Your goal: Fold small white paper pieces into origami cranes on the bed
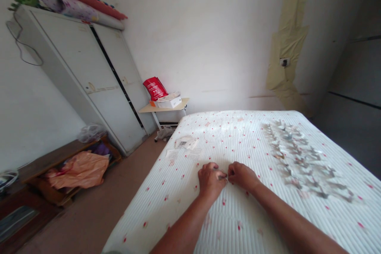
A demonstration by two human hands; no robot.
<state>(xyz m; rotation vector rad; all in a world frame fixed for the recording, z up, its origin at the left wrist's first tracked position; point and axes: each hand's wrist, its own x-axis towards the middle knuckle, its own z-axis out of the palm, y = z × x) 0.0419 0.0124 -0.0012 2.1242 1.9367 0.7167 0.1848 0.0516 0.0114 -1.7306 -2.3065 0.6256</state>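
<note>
— On the bed (178,182), what does the left hand (210,181) do?
— Its fingers (218,175) pinch one small grey piece (222,176); the right hand (241,176) is closed just beside it, nearer the rows of pieces (303,158).

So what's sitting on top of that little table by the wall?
A red bag leans behind a white box on the small table, with a pale packet atop the box. The tabletop beneath them is covered, and anything behind them is hidden.

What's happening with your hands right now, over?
Left hand pinching a small grey piece, right hand close beside it. Similar grey pieces in rows on the quilted bed, to the right. Loose papers beyond the hands, apart.
</note>
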